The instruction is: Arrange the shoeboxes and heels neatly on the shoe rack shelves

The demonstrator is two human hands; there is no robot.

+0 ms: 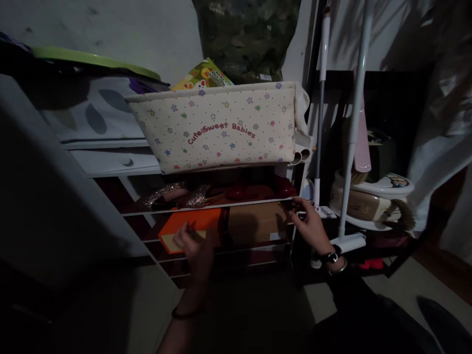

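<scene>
The orange box (208, 219), pale yellow in front, sits near the rack's (221, 205) left edge, behind the half-curled left hand (194, 248). The part-open right hand (309, 226) is at the right edge. I cannot tell either's hold.

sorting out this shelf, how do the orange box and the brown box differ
Colour: the orange box is vivid with a pale patch low on it, while the brown box is dull cardboard with a white label at its lower right.
Hands: the blurred left hand is in front of the orange box; the right hand is by the brown box's right end.
Shared: they sit side by side.
</scene>
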